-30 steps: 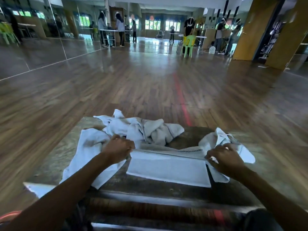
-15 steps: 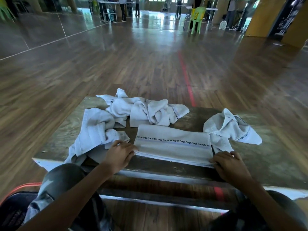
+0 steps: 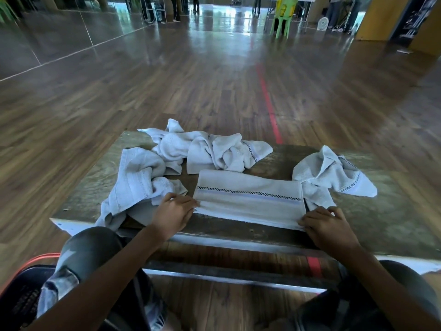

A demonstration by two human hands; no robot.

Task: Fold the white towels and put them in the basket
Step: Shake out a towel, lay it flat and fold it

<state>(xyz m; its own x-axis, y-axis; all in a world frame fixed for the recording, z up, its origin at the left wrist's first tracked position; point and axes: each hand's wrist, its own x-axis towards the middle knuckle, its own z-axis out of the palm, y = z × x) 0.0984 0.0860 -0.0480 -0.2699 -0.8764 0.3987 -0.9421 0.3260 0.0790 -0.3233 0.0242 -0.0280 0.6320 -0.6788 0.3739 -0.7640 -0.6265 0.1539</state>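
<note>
- A worn wooden table (image 3: pixel 393 211) with a scuffed, blotchy top and a pale near edge stands on a wood-plank floor (image 3: pixel 191 80).
- The folded towel (image 3: pixel 248 199) lies flat as a long band near the table's near edge, its checked stripe running left to right.
- The left hand (image 3: pixel 173 211) holds the band's left end with curled fingers; the right hand (image 3: pixel 328 229) holds its near right corner the same way. The hands are well apart, one at each end.
- Three unfolded towels lie crumpled on the table: the left towel (image 3: pixel 136 180) drapes over the near edge, the far towel (image 3: pixel 214 149) sits bunched just beyond the band, and the right towel (image 3: pixel 329 173) touches the band's right end.
- A dark basket (image 3: pixel 21 302) with an orange rim stands on the floor at the near left, beside the person's knee.
- A red line (image 3: pixel 267 99) runs away across the floor.
- At the far end are a green chair (image 3: pixel 284 13), a small fan (image 3: pixel 323 21) and a yellow wall (image 3: pixel 377 17); a mirrored wall (image 3: pixel 47 39) lines the left side.
</note>
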